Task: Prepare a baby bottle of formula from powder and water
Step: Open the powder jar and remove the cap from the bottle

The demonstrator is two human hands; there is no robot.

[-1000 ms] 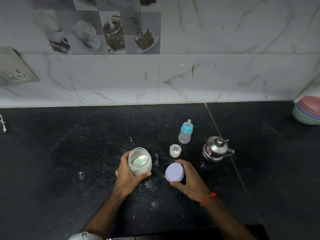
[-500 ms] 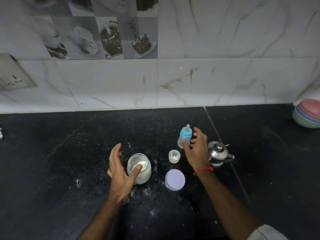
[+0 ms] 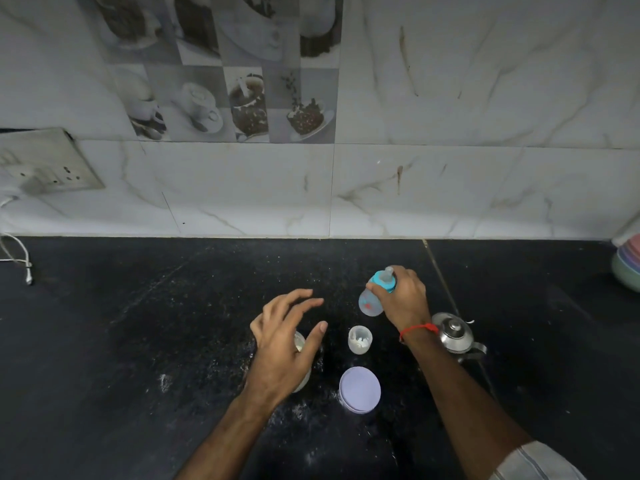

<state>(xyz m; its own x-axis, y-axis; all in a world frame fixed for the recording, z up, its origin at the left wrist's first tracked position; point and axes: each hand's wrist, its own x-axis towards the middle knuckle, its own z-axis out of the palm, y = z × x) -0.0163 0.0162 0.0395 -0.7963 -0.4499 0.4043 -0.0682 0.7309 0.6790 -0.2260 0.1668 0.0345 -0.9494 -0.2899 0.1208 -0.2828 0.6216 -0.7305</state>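
A small baby bottle point(image 3: 372, 301) with a blue collar and clear teat is tilted to the left on the black counter, gripped at its collar by my right hand point(image 3: 403, 299). My left hand point(image 3: 285, 344) hovers with fingers spread over the open glass jar of white powder point(image 3: 300, 342), which it mostly hides. The jar's lilac lid point(image 3: 359, 389) lies flat in front. A small translucent cup point(image 3: 360, 339) with bits of powder stands between the lid and the bottle.
A steel kettle point(image 3: 455, 336) stands just right of my right wrist. Stacked coloured bowls point(image 3: 628, 268) sit at the far right edge. Spilled powder dusts the black counter point(image 3: 138, 341). A wall socket point(image 3: 45, 166) and white cable point(image 3: 17, 258) are at the left.
My right hand went from the lid to the baby bottle and closed on its collar, tilting it. My left hand let go of the jar and rose above it.
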